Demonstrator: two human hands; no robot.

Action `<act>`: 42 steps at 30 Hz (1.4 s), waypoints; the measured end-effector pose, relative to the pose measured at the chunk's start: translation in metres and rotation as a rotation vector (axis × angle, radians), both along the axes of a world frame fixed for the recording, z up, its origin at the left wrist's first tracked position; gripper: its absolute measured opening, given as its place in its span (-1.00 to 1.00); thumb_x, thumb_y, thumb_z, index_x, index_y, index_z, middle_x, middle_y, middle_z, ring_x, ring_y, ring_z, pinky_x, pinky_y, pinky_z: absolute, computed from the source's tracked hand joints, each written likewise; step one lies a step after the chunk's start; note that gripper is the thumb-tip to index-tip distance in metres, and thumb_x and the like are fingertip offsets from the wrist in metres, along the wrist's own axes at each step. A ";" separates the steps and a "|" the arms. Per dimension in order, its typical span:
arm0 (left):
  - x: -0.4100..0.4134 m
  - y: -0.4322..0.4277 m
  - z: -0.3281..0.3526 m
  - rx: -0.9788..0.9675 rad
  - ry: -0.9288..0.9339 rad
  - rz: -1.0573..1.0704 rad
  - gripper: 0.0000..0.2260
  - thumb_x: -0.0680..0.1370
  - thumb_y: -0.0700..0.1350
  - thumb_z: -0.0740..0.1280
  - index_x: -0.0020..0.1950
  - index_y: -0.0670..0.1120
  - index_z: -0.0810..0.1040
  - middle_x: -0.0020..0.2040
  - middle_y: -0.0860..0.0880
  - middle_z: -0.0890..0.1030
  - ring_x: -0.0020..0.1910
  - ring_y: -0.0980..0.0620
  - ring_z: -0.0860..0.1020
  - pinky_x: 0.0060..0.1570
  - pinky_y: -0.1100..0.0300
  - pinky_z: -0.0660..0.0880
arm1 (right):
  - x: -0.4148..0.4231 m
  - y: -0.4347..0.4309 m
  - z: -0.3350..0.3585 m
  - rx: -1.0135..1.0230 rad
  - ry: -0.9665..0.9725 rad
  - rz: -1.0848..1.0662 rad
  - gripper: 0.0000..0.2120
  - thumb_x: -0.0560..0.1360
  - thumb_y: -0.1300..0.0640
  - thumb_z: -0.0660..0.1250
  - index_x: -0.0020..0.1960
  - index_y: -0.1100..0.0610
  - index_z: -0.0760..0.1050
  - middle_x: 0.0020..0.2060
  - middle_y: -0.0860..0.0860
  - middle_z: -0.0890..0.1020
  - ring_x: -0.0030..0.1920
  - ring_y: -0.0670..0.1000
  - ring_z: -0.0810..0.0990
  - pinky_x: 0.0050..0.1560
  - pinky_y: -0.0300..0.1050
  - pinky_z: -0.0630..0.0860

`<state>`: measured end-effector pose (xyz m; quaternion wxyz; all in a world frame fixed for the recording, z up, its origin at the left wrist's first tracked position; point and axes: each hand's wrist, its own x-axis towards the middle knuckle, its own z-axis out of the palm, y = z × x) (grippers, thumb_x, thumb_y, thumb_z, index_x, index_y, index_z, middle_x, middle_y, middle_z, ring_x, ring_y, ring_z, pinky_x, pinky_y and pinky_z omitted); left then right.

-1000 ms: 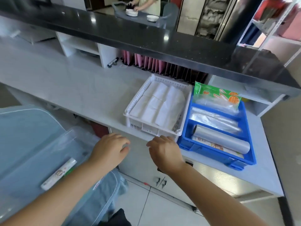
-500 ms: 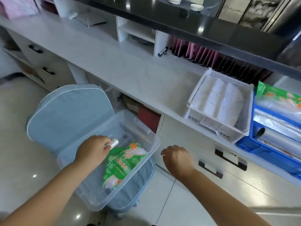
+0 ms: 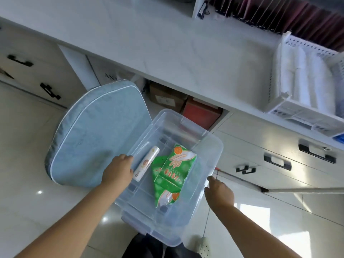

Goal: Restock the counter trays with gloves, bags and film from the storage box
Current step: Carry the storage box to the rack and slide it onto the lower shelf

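Note:
A clear plastic storage box (image 3: pixel 210 146) sits on a blue cushioned seat (image 3: pixel 93 138) below the counter. Inside it lie a white film roll (image 3: pixel 148 162) along the left wall and green glove packs (image 3: pixel 173 172) in the middle. My left hand (image 3: pixel 117 172) is at the box's left rim, knuckles up, against the roll's near end; its fingers are hidden. My right hand (image 3: pixel 219 190) hovers at the box's right rim, fingers loosely apart, holding nothing. The white counter tray (image 3: pixel 290 108) at the right holds white folded bags (image 3: pixel 305 81).
The white counter (image 3: pixel 167 43) runs across the top, with a corner of the blue tray (image 3: pixel 339 138) at the right edge. Drawers with black handles (image 3: pixel 277 162) stand right of the box. Cardboard boxes (image 3: pixel 165 97) sit under the counter. Glossy floor surrounds the seat.
My view has dropped from the counter trays to the storage box. My left hand went to the roll in the box, and my right hand moved to the box's right rim.

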<state>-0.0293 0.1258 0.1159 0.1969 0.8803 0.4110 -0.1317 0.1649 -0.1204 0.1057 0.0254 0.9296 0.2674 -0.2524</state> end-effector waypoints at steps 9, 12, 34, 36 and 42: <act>0.029 0.021 -0.042 -0.022 0.078 0.014 -0.58 0.51 -0.26 0.23 0.35 -0.25 0.25 0.21 -0.22 0.46 0.17 -0.18 0.46 -0.02 0.04 0.46 | -0.029 0.004 -0.046 0.087 0.083 -0.380 -0.61 0.49 0.10 0.24 0.26 0.12 0.20 -0.01 0.15 0.62 -0.06 0.21 0.59 -0.26 -0.10 0.33; 0.038 0.022 -0.047 0.025 0.063 0.016 -0.76 0.48 -0.30 0.24 0.14 -0.30 0.37 0.10 -0.28 0.48 0.08 -0.23 0.46 -0.12 0.00 0.42 | -0.032 0.006 -0.057 0.168 0.201 -0.600 -0.60 0.47 0.16 0.28 0.25 0.18 0.26 0.03 0.21 0.61 0.00 0.23 0.58 -0.14 -0.05 0.43; 0.103 -0.272 0.003 -0.023 0.023 -0.395 -0.82 0.46 -0.06 0.30 -0.26 -0.11 0.38 -0.27 -0.01 0.40 -0.33 -0.04 0.41 -0.43 0.18 0.23 | -0.052 -0.339 0.005 0.325 -0.053 -1.046 -0.66 0.45 0.27 0.19 0.22 0.19 0.32 -0.01 0.16 0.57 -0.22 0.12 0.43 -0.22 -0.07 0.32; 0.117 -0.317 0.013 -0.005 0.000 -0.436 -0.81 0.47 -0.04 0.31 -0.25 -0.11 0.39 -0.27 0.00 0.40 -0.34 -0.02 0.41 -0.44 0.18 0.23 | -0.052 -0.387 0.013 0.345 -0.053 -1.056 -0.68 0.45 0.26 0.19 0.20 0.18 0.32 -0.08 0.14 0.57 -0.22 0.13 0.45 -0.23 -0.07 0.36; 0.173 -0.445 0.059 0.003 -0.038 -0.608 -0.78 0.44 -0.06 0.30 -0.32 -0.08 0.31 -0.25 -0.05 0.44 -0.27 -0.09 0.43 -0.42 0.16 0.23 | -0.042 -0.520 0.052 0.485 -0.152 -1.174 -0.63 0.45 0.28 0.22 0.25 0.23 0.32 -0.21 0.07 0.51 -0.20 0.11 0.46 -0.24 -0.10 0.34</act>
